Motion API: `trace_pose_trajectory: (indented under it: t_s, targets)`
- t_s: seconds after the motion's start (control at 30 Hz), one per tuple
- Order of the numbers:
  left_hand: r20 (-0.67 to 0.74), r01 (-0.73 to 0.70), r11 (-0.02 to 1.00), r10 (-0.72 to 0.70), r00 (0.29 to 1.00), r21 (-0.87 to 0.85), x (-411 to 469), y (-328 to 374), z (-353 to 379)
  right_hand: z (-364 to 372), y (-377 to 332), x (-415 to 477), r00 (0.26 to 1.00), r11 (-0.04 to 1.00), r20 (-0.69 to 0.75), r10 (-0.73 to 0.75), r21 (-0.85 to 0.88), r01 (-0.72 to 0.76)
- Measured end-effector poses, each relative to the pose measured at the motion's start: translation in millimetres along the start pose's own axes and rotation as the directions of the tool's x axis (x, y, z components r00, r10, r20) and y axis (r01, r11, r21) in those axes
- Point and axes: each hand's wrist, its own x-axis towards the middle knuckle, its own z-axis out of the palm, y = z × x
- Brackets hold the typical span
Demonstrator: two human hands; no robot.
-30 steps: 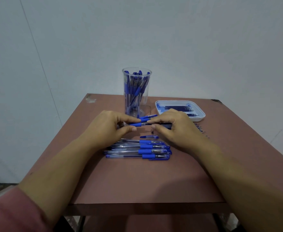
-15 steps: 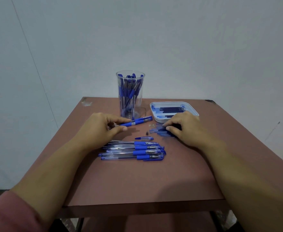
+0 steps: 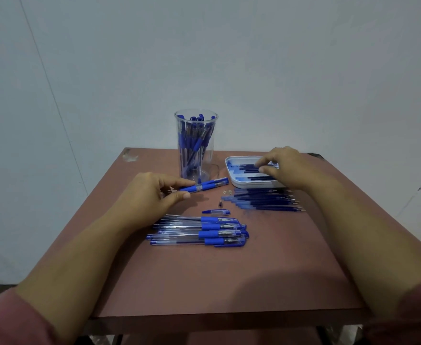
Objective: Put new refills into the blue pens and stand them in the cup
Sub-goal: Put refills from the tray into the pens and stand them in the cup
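My left hand pinches a blue pen barrel between thumb and fingers, its grip end pointing right, just in front of the clear cup that holds several blue pens upright. My right hand reaches into the white tray, its fingertips on the dark refills lying there; whether it grips one is hidden. A loose pen cap and a small metal tip lie on the table between my hands. Several blue pens lie in a pile nearer to me.
A row of several refills lies on the brown table just in front of the tray. Small clear bits sit beside them. A plain wall stands close behind the table's far edge.
My right hand left the pen, laid something by the refill row, then moved back and right into the tray. The left hand keeps the pen barrel near the cup.
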Motion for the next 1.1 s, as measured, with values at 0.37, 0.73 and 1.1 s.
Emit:
trace_pose_trajectory:
  t_s: [0.37,0.73,1.1]
  targets:
    - [0.013,-0.028,0.999,0.028,1.0,0.033,3,0,0,9,9,27,0.971,0.999,0.24,0.024,-0.037,-0.015]
    - [0.014,-0.021,0.999,0.021,1.0,0.045,2,-3,0,11,4,24,0.988,0.998,0.154,-0.015,0.064,0.005]
    - [-0.01,-0.043,0.999,0.043,0.999,0.031,1,1,0,0,-60,-49,0.963,0.941,-0.076,-0.26,0.202,0.27]
